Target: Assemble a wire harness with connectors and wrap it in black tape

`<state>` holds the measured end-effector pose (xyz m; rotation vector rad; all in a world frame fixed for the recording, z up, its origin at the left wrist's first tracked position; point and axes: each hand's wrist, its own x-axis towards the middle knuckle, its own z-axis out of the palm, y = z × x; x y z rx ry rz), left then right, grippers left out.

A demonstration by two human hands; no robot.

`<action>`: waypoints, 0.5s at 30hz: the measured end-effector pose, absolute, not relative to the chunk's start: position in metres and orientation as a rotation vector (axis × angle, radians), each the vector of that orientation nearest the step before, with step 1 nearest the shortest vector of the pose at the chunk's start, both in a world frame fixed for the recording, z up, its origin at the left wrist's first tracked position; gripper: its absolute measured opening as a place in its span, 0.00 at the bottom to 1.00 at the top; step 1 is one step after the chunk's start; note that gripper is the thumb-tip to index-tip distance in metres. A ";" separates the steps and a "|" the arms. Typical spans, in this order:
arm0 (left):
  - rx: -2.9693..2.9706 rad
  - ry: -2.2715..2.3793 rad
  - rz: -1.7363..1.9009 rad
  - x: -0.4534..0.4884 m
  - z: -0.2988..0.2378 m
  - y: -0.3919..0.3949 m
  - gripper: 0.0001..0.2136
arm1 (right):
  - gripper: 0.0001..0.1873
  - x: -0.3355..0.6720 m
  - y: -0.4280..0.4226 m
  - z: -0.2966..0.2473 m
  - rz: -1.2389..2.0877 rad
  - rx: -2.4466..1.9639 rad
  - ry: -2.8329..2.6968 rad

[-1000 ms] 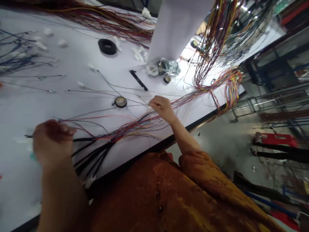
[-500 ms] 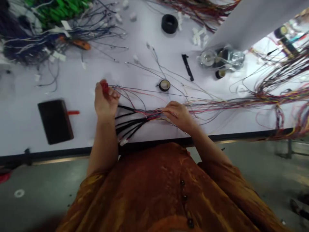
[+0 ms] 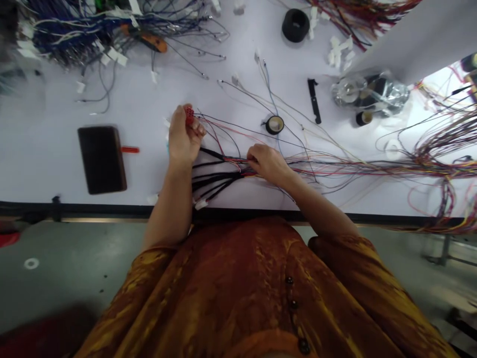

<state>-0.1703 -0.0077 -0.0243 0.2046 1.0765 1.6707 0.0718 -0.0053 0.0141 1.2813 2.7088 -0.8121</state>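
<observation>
My left hand [image 3: 185,136] is closed around a red connector [image 3: 189,114], whose face with several small holes shows above the fingers. A few thin wires run from the connector to the right. My right hand [image 3: 269,163] has its fingers pinched at the wire bundle [image 3: 328,168]; the fingertips partly hide which wires they hold. Just left of that hand the bundle splits into several black-sleeved branches [image 3: 216,184]. A white connector [image 3: 201,204] ends one branch near the table's front edge. Behind the right hand lies a small tape roll [image 3: 275,125].
A dark rectangular box [image 3: 102,159] with a red stick [image 3: 130,149] beside it lies left. Blue and white wires [image 3: 112,30] and an orange-handled tool [image 3: 152,42] are at back left. A black tape roll [image 3: 295,25], a black plastic piece [image 3: 314,101] and a clear bag [image 3: 372,92] lie farther right.
The camera view has shifted, so the table's things appear farther right and higher. My right hand has moved left along the bundle toward the sleeved branches. My left hand still holds the red connector.
</observation>
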 end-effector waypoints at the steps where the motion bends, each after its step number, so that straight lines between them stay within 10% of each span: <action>1: 0.190 1.069 1.676 -0.170 -0.025 -0.007 0.19 | 0.09 0.071 -0.004 0.015 -0.811 1.308 2.681; 15: 0.328 1.113 1.677 -0.170 -0.027 -0.010 0.17 | 0.13 0.080 0.005 -0.011 -1.193 0.935 3.048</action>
